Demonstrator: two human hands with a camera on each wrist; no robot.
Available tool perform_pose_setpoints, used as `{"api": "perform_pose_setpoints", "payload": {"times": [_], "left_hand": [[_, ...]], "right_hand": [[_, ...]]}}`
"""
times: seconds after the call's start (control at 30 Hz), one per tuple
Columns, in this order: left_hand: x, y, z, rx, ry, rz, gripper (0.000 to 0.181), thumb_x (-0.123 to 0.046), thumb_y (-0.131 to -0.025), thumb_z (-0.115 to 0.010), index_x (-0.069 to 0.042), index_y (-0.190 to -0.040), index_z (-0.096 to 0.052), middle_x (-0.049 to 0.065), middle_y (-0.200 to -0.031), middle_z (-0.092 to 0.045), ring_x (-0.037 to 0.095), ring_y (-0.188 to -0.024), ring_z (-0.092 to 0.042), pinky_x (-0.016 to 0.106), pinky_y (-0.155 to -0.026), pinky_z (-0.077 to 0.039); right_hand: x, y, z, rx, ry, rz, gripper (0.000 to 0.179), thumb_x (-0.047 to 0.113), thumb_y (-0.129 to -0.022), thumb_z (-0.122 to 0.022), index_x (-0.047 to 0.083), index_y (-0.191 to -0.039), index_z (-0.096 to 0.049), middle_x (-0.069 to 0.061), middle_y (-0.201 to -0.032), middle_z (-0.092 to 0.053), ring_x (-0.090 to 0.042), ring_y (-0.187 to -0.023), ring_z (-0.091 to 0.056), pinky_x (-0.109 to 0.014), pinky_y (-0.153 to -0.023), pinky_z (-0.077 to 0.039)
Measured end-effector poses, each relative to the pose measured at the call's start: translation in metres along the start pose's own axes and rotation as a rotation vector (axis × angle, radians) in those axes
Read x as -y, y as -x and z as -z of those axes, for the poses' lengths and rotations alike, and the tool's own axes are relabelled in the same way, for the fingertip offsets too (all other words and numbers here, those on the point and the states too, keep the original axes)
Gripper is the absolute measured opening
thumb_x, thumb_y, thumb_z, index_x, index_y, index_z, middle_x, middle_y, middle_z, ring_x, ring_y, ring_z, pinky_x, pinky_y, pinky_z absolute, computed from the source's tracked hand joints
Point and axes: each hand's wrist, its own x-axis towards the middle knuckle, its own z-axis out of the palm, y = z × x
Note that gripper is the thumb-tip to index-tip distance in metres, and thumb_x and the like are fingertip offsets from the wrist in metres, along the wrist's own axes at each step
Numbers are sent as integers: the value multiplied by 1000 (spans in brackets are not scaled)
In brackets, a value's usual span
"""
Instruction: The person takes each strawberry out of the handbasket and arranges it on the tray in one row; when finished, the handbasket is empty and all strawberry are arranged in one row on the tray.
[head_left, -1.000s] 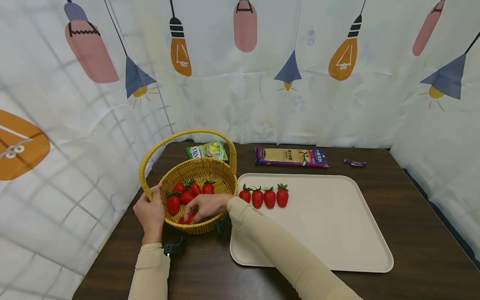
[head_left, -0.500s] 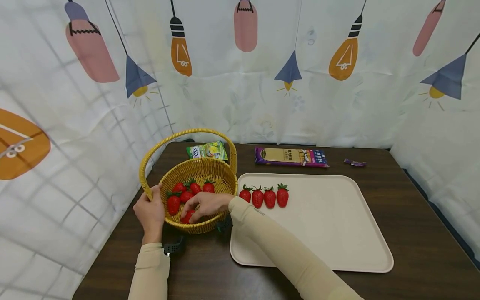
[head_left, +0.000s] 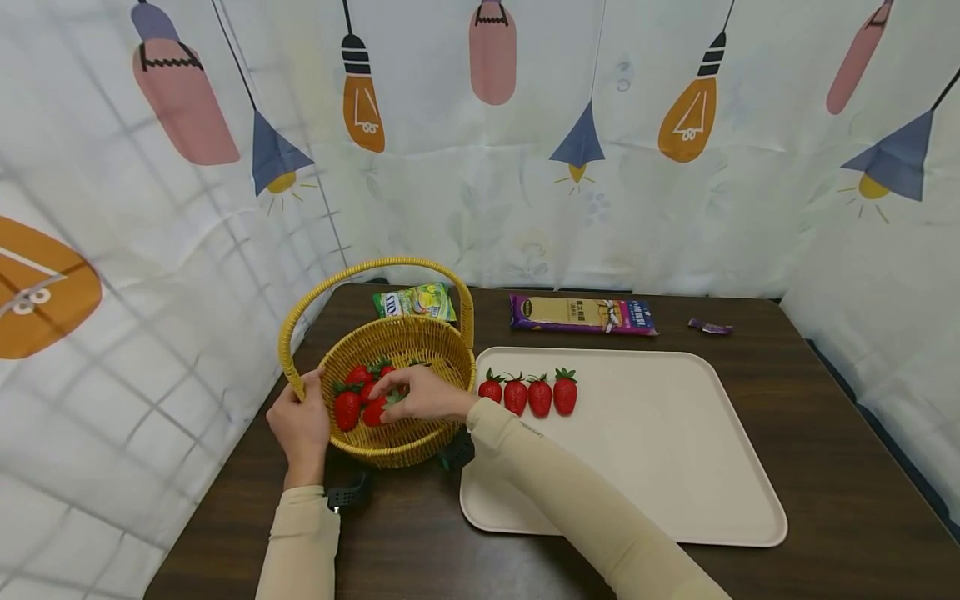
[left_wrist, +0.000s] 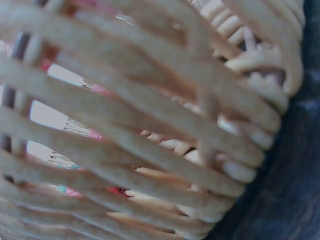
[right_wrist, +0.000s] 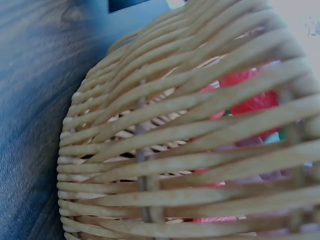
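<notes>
A yellow wicker basket with an arched handle stands at the left of the table, several red strawberries inside. At the foot of that handle my left hand grips the basket's left side. My right hand reaches in over the near rim and pinches one strawberry between thumb and fingers, its green leaves toward the palm. Basket weave fills most of the left wrist view. In the right wrist view, red fruit shows through the basket wall; neither wrist view shows a hand.
Right of the basket lies a cream tray with a row of several strawberries at its upper left. Behind are a green snack bag, a long purple packet and a small purple wrapped piece. Printed curtains surround the table.
My right hand has taken hold of a strawberry near the basket's front and lifted it up and slightly away from me, still over the basket. The left hand stays put.
</notes>
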Motion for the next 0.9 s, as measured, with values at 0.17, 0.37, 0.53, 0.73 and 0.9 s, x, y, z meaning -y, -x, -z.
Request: {"api": "perform_pose_setpoints", "payload": {"times": [0.17,0.37,0.53,0.73,0.9], "left_hand": [[-1,0,-1,2,3,0,39,-39,-99,-51,-11,-108,-77,16,-96,-73,12,-66,-48,27,-62,-33],[-1,0,-1,1,0,5,39,-39,-99,-51,-11,-109,-77,16,-99,-73,11,-69,-50,27,-63,-34],[0,-1,-1,-2,-1,-5,43,-43,-99,-50,-10,-109,-77,15,-102,-73,7,-76,-53,25,-68,-37],[0,-1,-1,-3,-6,-5,43,-43,-99,-50,-11,-109,-77,15,-102,-73,6,-72,-51,24,-69,-37],[-1,0,-1,-4,-6,4,41,-40,-100,-50,-11,-109,-77,16,-101,-73,9,-68,-48,25,-68,-35]], "right_hand": [[5,10,8,-83,-133,-28,23,10,-86,-71,13,-109,-75,7,-104,-67,-12,-66,-48,-24,-62,-42],[5,21,15,-154,-348,-41,26,5,-92,-60,6,-115,-72,0,-123,-63,-38,-95,-68,-46,-88,-52],[2,33,24,-212,-335,-51,28,7,-94,-57,9,-118,-70,-2,-120,-64,-23,-80,-68,-38,-82,-54],[3,55,36,-270,-297,-60,28,9,-96,-57,14,-120,-69,-2,-126,-60,-14,-75,-61,-24,-62,-47],[-3,73,45,-294,-370,-22,31,8,-97,-56,8,-127,-63,-9,-128,-58,-34,-101,-67,-34,-80,-55]]}}
